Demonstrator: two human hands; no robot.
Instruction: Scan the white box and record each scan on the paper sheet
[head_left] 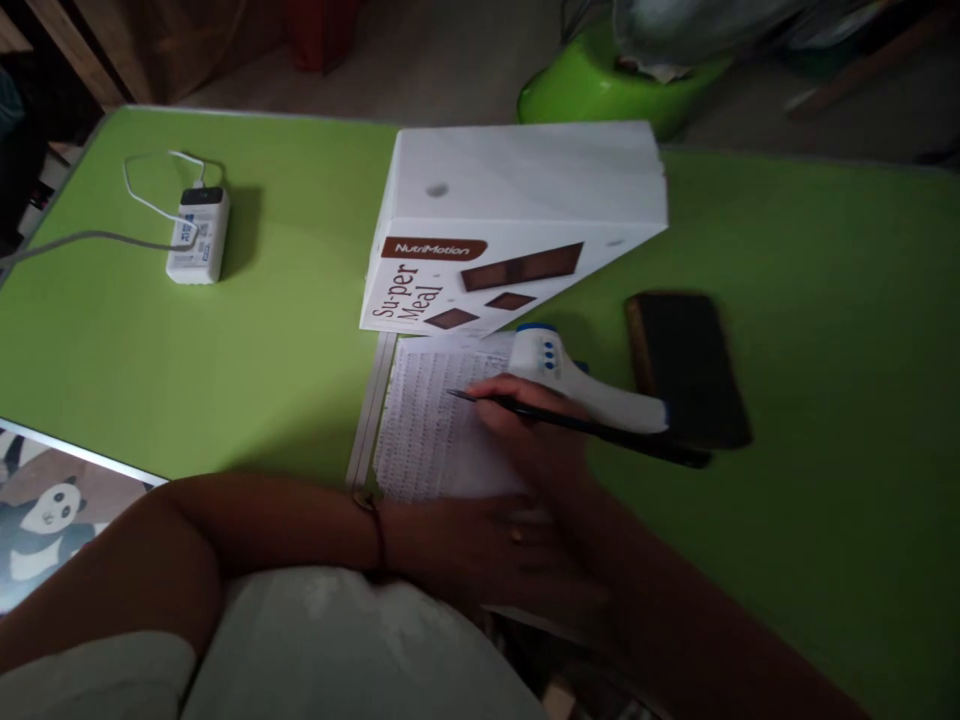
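Note:
My right hand [529, 425] is closed on a dark pen [622, 437], its tip over a sheet of paper [420, 430] with dense rows of small writing. Across the near edge of the sheet lies my left hand [472, 550], fingers stretched to the right; some are dim and partly hidden by my right forearm. It wears a ring and a wrist band. A white and blue infrared thermometer [626, 402] lies just beyond my right hand, partly behind the pen.
A large white "Super Meal" box [525, 180] stands behind the paper. To the right lies a dark notebook-like block [690, 365]. A white power bank [199, 235] with a cable is at the left of the green table [285, 300]. A green stool [592, 95] stands beyond.

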